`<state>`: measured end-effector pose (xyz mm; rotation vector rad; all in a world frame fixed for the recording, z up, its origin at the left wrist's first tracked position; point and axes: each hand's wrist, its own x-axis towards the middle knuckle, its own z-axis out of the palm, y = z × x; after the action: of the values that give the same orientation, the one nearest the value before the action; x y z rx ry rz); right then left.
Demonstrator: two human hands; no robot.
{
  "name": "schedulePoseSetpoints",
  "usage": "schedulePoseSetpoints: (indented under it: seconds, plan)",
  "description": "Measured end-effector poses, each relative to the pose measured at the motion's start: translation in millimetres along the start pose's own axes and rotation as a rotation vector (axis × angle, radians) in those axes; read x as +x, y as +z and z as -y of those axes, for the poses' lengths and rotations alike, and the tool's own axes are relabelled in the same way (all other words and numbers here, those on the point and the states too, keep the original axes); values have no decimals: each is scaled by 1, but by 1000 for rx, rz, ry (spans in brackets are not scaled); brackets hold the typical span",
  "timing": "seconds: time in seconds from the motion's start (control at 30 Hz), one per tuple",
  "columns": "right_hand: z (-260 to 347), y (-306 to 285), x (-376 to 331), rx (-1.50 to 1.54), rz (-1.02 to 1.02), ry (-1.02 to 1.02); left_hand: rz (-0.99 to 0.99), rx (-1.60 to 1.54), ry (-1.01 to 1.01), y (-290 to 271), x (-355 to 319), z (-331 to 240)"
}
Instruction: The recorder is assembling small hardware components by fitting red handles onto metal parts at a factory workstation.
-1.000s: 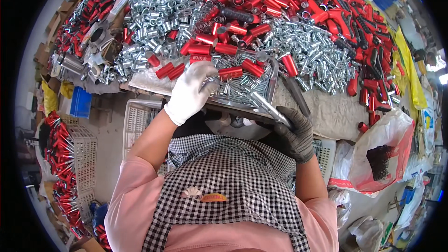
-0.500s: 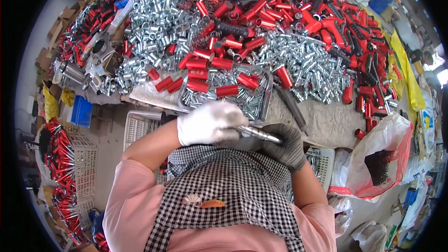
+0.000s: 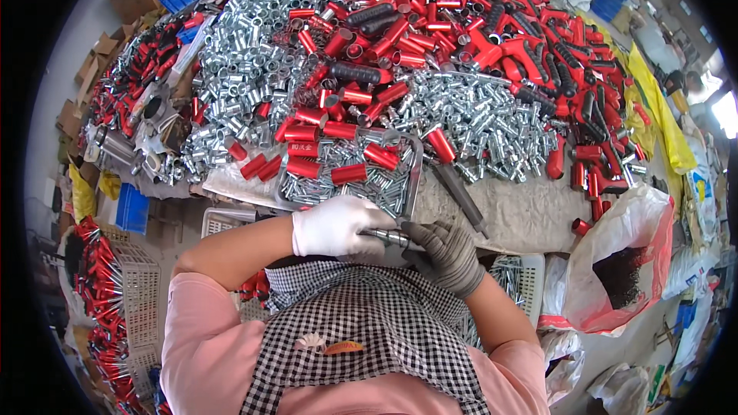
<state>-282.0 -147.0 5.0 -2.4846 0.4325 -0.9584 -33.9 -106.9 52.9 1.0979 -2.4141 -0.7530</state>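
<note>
We have the silver metal rod (image 3: 393, 237) between our hands, at the near edge of the table (image 3: 530, 211), just before the near edge of the tray (image 3: 417, 177). Our white-gloved left hand (image 3: 338, 228) is curled around its left end; our grey-gloved right hand (image 3: 446, 257) grips the right end, fingertips partly hidden. We judge it stiff, rather heavy, not fragile, perhaps slippery, so both ends seem good holding places.

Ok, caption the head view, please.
White-gloved left hand and grey-gloved right hand hold a metal part near a parts tray.
</note>
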Motion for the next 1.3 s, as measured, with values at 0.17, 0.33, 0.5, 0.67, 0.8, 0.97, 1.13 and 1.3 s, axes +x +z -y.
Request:
schedulePoseSetpoints:
  seconds: [0.17, 0.33, 0.5, 0.67, 0.8, 0.97, 1.13, 1.3]
  plan:
    - [7, 12, -10, 316, 1, 309, 196, 244, -45, 12, 15, -12]
    - [-2, 10, -4, 511, 92, 488, 146, 352, 118, 10, 33, -7]
    - [-8, 0, 4, 475, 9, 392, 197, 243, 49, -9, 41, 2]
    - [-9, 2, 7, 407, 83, 445, 293, 316, -32, -16, 41, 8]
    - [-6, 11, 7, 531, 151, 614, 376, 396, -74, -8, 49, 7]
    - [-11, 19, 5, 636, 138, 729, 182, 434, 44, 0, 52, -2]
    - [-29, 34, 3, 645, 33, 651, 240, 480, 25, -12, 61, 5]
    - [-29, 19, 22, 786, -25, 682, 152, 530, 16, -26, 61, 12]
